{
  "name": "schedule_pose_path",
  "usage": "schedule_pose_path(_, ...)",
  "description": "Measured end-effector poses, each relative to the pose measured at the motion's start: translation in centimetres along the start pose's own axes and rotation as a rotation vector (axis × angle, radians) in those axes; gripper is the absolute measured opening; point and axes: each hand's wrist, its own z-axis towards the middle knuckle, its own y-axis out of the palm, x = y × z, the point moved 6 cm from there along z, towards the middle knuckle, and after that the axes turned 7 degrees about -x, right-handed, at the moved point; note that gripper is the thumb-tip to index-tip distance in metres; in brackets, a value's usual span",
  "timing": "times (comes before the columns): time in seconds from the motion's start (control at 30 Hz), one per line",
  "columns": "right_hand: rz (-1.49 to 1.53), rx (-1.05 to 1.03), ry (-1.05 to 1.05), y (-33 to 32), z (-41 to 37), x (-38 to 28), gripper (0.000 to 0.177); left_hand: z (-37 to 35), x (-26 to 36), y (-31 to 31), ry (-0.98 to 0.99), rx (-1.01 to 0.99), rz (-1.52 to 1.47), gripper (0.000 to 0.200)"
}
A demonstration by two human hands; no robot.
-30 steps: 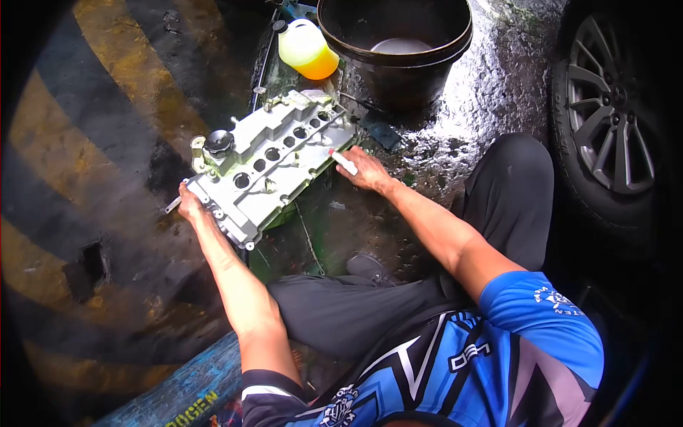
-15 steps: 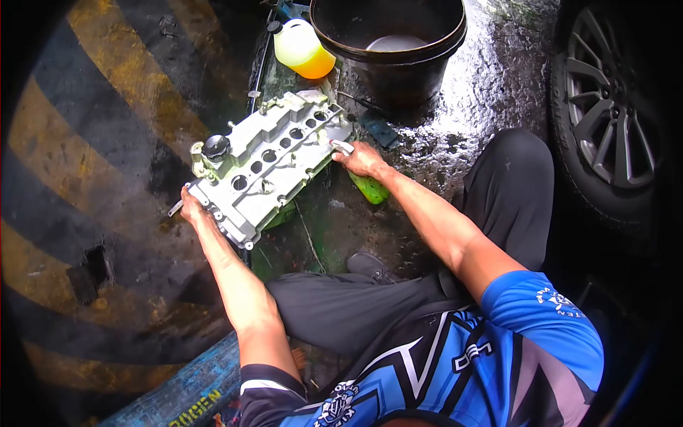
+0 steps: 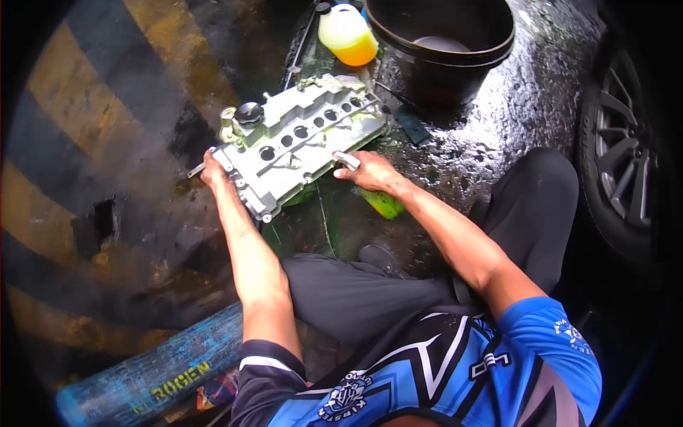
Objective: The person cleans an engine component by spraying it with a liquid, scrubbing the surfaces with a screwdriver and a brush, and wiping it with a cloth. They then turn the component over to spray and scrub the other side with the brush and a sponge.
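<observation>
A silver metal engine cover [image 3: 306, 142] with a row of round holes and a black cap [image 3: 250, 113] lies tilted in front of me. My left hand [image 3: 213, 171] grips its lower left end, and a small metal piece [image 3: 195, 170] sticks out beside the fingers. Near the cover's right edge, my right hand [image 3: 370, 171] is closed around a short silver tool [image 3: 347, 160] whose tip is close to the cover. Part of a green object [image 3: 384, 204] shows below the right wrist.
Behind the cover stand a jug of yellow liquid [image 3: 348, 35] and a large black bucket [image 3: 441, 53]. A car wheel [image 3: 619, 142] is at the right. A blue cylinder [image 3: 163, 366] lies at the lower left on the striped, wet floor [image 3: 78, 164].
The view has shifted, so most things appear further right. My right hand has moved slightly away from the cover's right end, towards its lower edge. My left hand keeps its hold.
</observation>
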Motion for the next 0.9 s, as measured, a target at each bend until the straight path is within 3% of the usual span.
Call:
schedule_pose_path(0.1, -0.044, 0.083, -0.078, 1.1, 0.0, -1.3, 0.060, 3.8, -1.3, -0.6, 0.129, -0.014, 0.060, 0.040)
schedule_pose_path(0.2, 0.009, 0.140, -0.135, 1.4, -0.8, -4.3, 0.057, 3.4, -1.3, -0.5, 0.116, -0.029, 0.055, 0.044)
schedule_pose_path(0.27, -0.070, 0.016, -0.249, 1.9, -1.1, -7.3, 0.061, 2.7, -1.0, -0.2, 0.105, -0.038, 0.034, 0.044)
schedule_pose_path(0.43, -0.131, 0.147, -0.074, 0.8, 0.7, -8.6, 0.057, 1.3, -0.1, 0.1, 0.147, -0.125, 0.000, 0.040)
schedule_pose_path(0.57, -0.208, 0.008, -0.049, 1.2, 1.6, -9.5, 0.057, 0.2, 0.7, 0.5, 0.188, -0.205, -0.036, 0.036)
schedule_pose_path(0.67, -0.184, 0.034, 0.011, 1.0, 1.4, -9.5, 0.059, -0.8, 1.5, 0.8, 0.243, -0.244, -0.017, 0.035)
schedule_pose_path(0.77, -0.005, 0.059, -0.072, 0.7, 0.9, -9.2, 0.061, -1.7, 2.4, 1.0, 0.309, -0.290, 0.014, 0.035)
schedule_pose_path(0.9, -0.030, 0.061, -0.101, 1.1, 0.6, -8.4, 0.058, -1.2, 2.7, 1.1, 0.412, -0.279, 0.026, 0.038)
